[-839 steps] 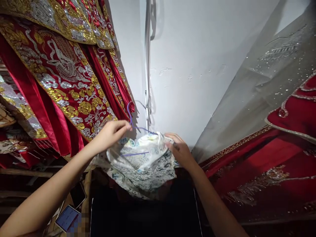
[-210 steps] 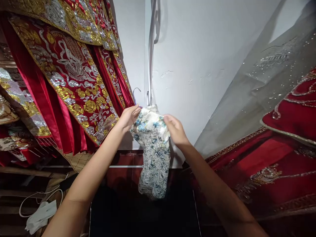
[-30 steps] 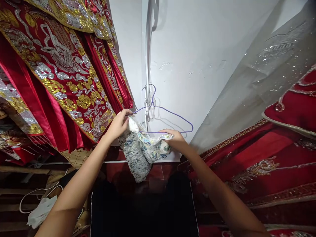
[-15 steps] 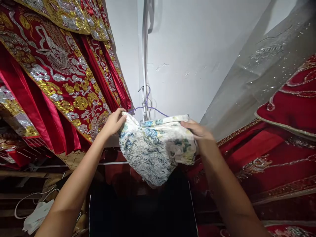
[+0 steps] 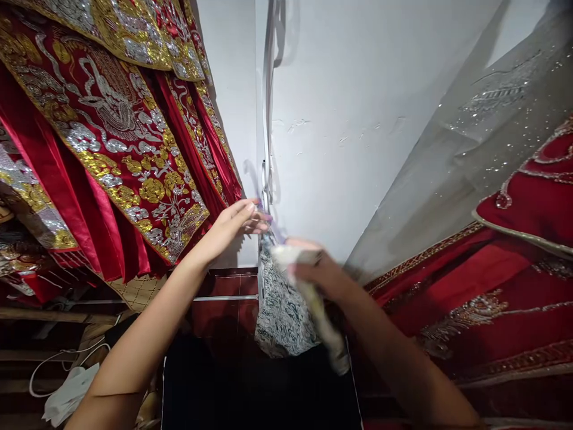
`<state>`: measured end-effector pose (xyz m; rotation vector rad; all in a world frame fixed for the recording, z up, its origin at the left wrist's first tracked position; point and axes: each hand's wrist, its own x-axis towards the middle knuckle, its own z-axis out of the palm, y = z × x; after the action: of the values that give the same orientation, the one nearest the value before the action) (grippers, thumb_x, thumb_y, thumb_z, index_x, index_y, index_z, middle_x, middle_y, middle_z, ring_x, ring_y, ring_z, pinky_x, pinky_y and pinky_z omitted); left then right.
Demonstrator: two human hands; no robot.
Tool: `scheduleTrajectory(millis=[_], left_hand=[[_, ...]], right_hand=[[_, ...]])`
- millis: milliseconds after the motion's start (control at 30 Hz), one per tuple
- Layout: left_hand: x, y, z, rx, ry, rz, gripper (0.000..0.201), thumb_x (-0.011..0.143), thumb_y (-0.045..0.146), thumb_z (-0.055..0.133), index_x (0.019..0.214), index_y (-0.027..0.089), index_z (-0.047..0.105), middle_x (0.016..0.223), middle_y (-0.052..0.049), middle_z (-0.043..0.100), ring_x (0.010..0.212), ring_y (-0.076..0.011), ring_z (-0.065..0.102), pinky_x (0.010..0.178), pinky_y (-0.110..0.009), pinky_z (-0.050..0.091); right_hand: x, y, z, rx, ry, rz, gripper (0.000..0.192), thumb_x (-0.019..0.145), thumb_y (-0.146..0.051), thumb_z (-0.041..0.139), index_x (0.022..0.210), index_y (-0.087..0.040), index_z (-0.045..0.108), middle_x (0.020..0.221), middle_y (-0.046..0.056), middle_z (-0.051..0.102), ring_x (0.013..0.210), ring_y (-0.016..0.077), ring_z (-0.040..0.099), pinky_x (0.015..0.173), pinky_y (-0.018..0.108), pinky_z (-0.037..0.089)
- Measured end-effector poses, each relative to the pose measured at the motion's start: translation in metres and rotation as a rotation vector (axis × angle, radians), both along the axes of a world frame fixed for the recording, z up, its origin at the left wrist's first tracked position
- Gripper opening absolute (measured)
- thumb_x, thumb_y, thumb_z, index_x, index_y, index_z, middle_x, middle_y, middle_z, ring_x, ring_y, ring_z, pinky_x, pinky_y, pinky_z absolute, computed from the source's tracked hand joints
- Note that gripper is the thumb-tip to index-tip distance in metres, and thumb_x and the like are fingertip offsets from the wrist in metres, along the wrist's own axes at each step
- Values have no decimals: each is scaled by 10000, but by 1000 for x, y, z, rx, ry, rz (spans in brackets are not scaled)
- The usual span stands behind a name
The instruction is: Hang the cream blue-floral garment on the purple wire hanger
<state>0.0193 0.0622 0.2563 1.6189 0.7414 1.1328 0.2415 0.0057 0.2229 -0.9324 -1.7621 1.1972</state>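
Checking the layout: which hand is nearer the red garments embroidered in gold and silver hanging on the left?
Left. The left hand is just beside their lower edge; the right hand, blurred, grips patterned white cloth farther right.

No readable text, labels, brands or numbers anywhere; the red hanging garments (image 5: 116, 149) carry only gold and silver embroidery patterns.

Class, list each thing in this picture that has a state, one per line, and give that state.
patterned cloth: hanging down, bunched, gripped at its top
left hand: raised, fingers pinched above the cloth
right hand: blurred, closed on the cloth
embroidered red garments: hanging
white cable: lying loose
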Motion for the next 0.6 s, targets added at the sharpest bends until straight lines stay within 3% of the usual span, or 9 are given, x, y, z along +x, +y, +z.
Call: scheduleTrajectory(millis=[67, 133, 200, 267, 300, 367, 467, 533, 600], left_hand=[[4, -14, -1, -145, 23, -101, 487, 912, 434, 586, 1306, 153, 538, 897, -80, 694, 729, -175, 687, 688, -309, 558], [-1, -29, -5, -190, 156, -181, 470, 899, 408, 608, 1298, 164, 560, 718, -12, 632, 541, -127, 595, 543, -250, 491], [-13, -43, -5, -159, 349, -244, 419, 934, 423, 546, 1276, 184, 591, 618, 27, 556, 439, -98, 479, 458, -226, 410], [-29, -56, 2, -59, 544, -298, 375, 960, 430, 491, 1218, 199, 634, 625, 18, 557, 468, -108, 482, 481, -231, 418], [-36, -59, 7, 13, 622, -302, 357, 969, 425, 472, 1185, 203, 650, 649, 7, 577, 518, -123, 520, 530, -240, 449], [-48, -59, 19, 196, 716, -195, 321, 979, 406, 452, 1127, 208, 657, 709, -11, 626, 647, -155, 594, 654, -265, 494], [-58, -39, 29, 405, 691, 157, 270, 975, 392, 467, 1082, 203, 627, 759, -9, 660, 703, -161, 621, 695, -274, 498], [-61, -15, 30, 477, 615, 361, 262, 943, 400, 532, 1060, 183, 621, 764, -12, 664, 692, -160, 625, 686, -277, 501], [-58, 7, 29, 572, 558, 530, 274, 908, 395, 590, 1059, 170, 631, 829, -34, 679, 739, -172, 638, 733, -304, 516]], right_hand=[[-17, -13, -9, 131, -171, 191, 283, 827, -482, 682, 953, -228, 685, 816, 14, 654, 703, 191, 581, 670, 339, 481], [-21, -9, -16, 268, -280, 189, 265, 855, -470, 670, 959, -226, 684, 844, 23, 656, 755, 200, 586, 730, 351, 480], [-10, 8, -22, 350, -278, -45, 311, 837, -448, 694, 1070, -243, 676, 999, 57, 669, 905, 241, 611, 828, 385, 489], [10, 32, -28, 382, -239, -319, 471, 796, -430, 731, 1230, -281, 625, 1251, 82, 610, 1147, 289, 557, 969, 429, 454], [21, 43, -31, 376, -228, -362, 516, 783, -438, 738, 1262, -293, 614, 1330, 77, 572, 1233, 298, 511, 1027, 439, 421], [39, 58, -37, 245, -214, -234, 445, 809, -504, 689, 1178, -257, 677, 1284, 79, 616, 1231, 302, 531, 1037, 436, 421], [51, 64, -43, -100, -66, 60, 497, 865, -635, 556, 914, -173, 732, 901, 90, 726, 884, 270, 683, 830, 396, 535], [48, 64, -39, -189, 95, 24, 501, 826, -659, 601, 885, -175, 717, 797, 77, 726, 730, 242, 686, 702, 356, 555], [39, 68, -29, -148, 229, -117, 467, 773, -638, 678, 899, -189, 706, 800, 70, 734, 714, 240, 690, 666, 339, 560]])
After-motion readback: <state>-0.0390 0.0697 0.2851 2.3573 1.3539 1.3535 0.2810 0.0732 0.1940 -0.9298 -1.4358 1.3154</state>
